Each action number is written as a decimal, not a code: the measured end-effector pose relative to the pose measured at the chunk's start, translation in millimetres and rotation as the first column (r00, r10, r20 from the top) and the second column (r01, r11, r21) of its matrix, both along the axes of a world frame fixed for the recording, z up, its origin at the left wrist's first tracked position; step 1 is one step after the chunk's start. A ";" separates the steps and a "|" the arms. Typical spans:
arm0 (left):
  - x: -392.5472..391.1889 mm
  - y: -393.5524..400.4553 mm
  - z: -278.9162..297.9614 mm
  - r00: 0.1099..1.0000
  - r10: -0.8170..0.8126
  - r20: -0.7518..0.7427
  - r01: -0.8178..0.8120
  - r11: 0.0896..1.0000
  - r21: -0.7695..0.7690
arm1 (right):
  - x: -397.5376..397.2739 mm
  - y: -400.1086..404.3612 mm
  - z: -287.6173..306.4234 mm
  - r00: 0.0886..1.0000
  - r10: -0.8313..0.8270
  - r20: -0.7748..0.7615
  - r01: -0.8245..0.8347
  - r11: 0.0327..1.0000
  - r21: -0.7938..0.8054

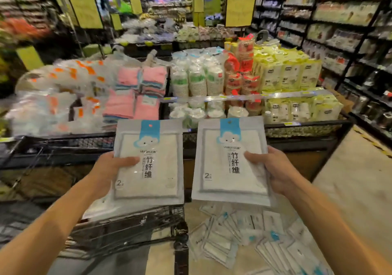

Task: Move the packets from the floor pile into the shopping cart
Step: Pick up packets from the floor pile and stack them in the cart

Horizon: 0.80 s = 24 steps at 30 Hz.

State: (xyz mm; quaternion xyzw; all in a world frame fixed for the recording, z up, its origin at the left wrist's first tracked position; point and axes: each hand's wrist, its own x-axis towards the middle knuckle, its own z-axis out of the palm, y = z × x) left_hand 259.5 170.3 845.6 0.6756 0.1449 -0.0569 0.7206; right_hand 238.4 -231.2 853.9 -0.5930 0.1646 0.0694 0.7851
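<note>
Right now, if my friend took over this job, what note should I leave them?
Left hand: grips a packet, maybe a stack, thumb on front, held above the shopping cart.
Right hand: grips another packet, held above the floor pile, beside the cart.
Both packets are white with a blue cloud label.
Done: two lots are picked up; I cannot tell whether any already lie in the cart.
Left: drop both into the cart, then go back for the many packets on the floor at the lower right.
</note>
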 end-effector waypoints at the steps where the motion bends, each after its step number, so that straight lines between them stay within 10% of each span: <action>1: -9.8 16.6 2.3 1.000 0.025 0.000 -0.025 1.000 -0.004 | 1.4 16.2 2.9 1.000 0.029 -0.003 -0.029 1.000 0.006; 24: 22.7 300.6 -58.4 0.976 0.182 -0.121 -0.177 0.983 0.053 | 99.5 322.4 -30.6 0.970 0.219 -0.101 -0.227 0.971 -0.077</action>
